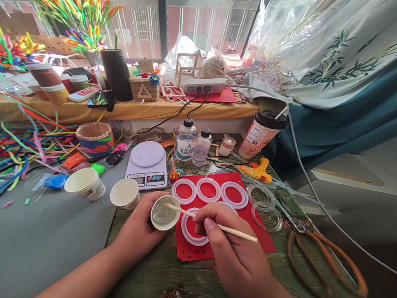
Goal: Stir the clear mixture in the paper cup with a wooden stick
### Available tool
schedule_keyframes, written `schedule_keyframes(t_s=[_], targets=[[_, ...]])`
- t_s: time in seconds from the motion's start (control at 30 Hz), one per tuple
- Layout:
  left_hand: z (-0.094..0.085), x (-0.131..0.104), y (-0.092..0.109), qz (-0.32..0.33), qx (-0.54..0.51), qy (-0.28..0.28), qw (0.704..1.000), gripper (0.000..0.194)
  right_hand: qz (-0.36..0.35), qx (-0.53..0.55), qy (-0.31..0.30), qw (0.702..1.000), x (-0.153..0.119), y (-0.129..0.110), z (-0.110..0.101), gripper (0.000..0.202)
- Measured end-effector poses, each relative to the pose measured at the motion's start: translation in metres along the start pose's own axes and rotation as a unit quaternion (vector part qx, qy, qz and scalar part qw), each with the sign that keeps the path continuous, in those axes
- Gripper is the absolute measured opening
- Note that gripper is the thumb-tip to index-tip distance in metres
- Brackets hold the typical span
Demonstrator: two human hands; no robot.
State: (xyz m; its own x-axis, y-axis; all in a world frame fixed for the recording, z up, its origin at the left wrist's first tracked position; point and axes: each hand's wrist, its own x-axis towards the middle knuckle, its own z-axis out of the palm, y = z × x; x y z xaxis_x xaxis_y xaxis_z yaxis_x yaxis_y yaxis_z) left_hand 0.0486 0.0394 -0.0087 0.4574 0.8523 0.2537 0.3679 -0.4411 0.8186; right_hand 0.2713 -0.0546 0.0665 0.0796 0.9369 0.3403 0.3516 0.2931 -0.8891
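My left hand [143, 230] is wrapped round a small paper cup [164, 225], tilted so its mouth faces me. Clear liquid shows inside. A pale wooden stick [236, 231] is pinched in my right hand [231, 246], its far end dipping into the cup. Beneath and beyond my hands, a red sheet [260, 234] carries several whitish ring moulds [183, 191], one partly hidden by my right hand. Clear rings [266, 216] lie at the sheet's right edge. Another paper cup [124, 193] stands to the left of my left hand, near a white kitchen scale [147, 165].
Behind the sheet stand two clear bottles [185, 140], a lidded drink cup [261, 134] and a yellow glue gun [259, 170]. Large scissors [324, 264] lie at right. Stacked paper cups [84, 183] and pipe cleaners [9, 145] are at left. A cable [302, 163] runs down the right.
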Motion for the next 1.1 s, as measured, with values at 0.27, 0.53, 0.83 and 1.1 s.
schedule_keyframes(t_s=[0.27, 0.53, 0.83, 1.1], targets=[[0.0, 0.0, 0.001, 0.004, 0.002, 0.003, 1.0, 0.05, -0.02, -0.017, -0.01, 1.0, -0.001, 0.001, 0.0, 0.027], [0.0, 0.0, 0.0, 0.002, 0.001, -0.002, 1.0, 0.049, -0.026, -0.04, -0.001, 0.999, -0.001, -0.002, -0.001, 0.026], [0.0, -0.001, -0.002, -0.002, 0.001, -0.002, 1.0, 0.048, 0.023, 0.022, -0.003, 0.999, 0.0, 0.004, 0.0, 0.027], [0.0, 0.0, -0.001, -0.016, -0.011, -0.003, 1.0, 0.049, 0.032, 0.034, 0.006, 0.999, 0.0, 0.008, 0.004, 0.028]])
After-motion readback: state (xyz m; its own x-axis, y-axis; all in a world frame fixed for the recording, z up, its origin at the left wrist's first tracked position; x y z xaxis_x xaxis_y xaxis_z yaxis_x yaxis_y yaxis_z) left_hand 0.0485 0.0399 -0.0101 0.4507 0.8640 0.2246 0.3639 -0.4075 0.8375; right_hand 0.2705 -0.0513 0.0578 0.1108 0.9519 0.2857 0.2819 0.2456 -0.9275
